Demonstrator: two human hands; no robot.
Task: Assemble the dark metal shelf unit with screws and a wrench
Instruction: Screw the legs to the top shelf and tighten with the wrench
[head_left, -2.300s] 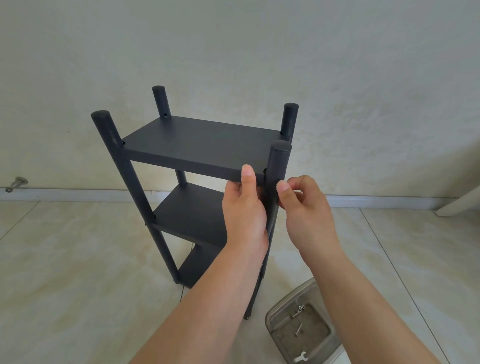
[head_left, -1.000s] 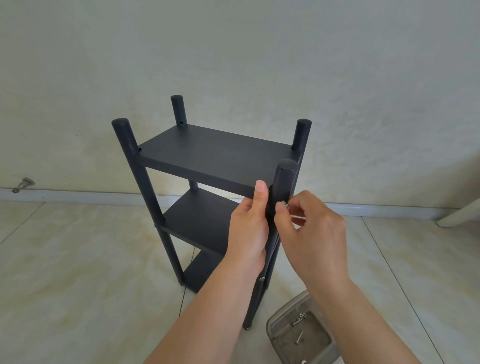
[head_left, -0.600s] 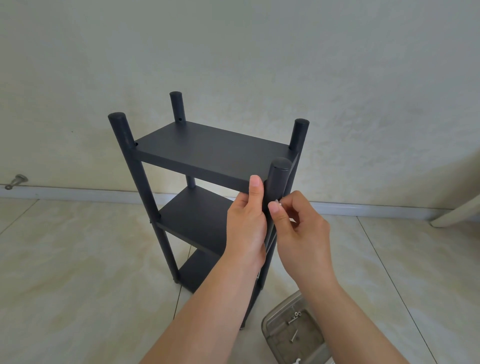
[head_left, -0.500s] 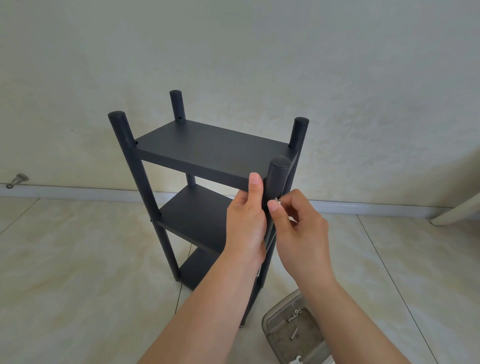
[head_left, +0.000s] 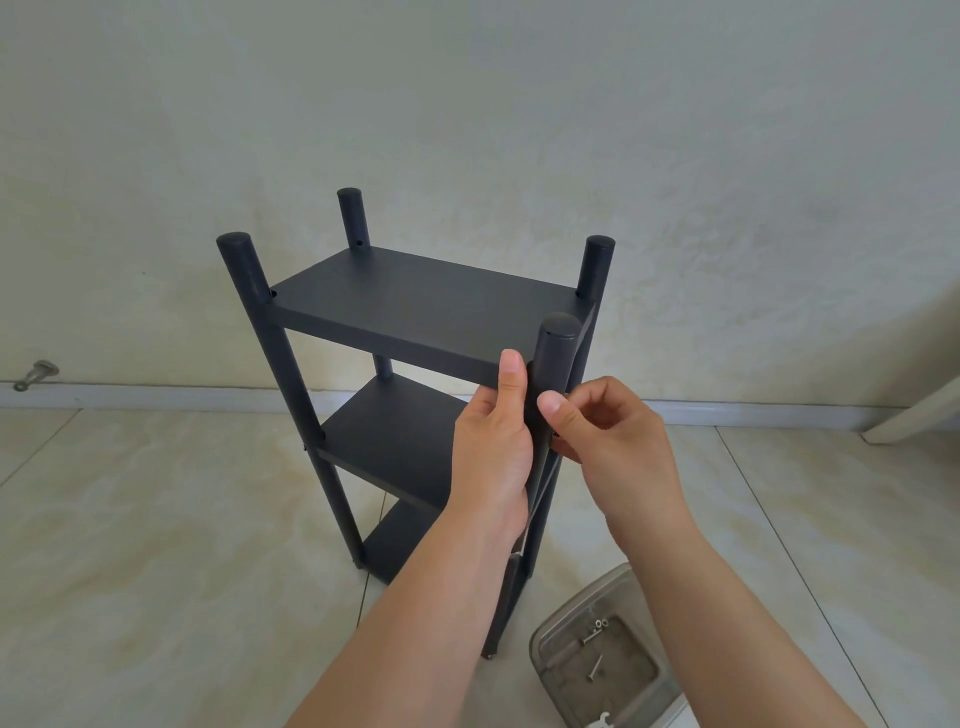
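dark metal three-tier shelf unit (head_left: 415, 312) stands on the floor, frame centre. left hand (head_left: 493, 447) grips the near right post under the top shelf. right hand (head_left: 608, 431) pinches at the post, probably hand-starting a screw; screw itself hidden. next: wrench from the clear tray (head_left: 550, 639), lower right.

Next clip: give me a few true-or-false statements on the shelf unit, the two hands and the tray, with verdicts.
1. The left hand holds the shelf unit at its near right post. True.
2. The shelf unit lies on its side. False: it stands upright on the floor.
3. The right hand works with curled fingers beside that post. True.
4. The metal tray sits on the top shelf. False: it is on the floor, with screws in it.
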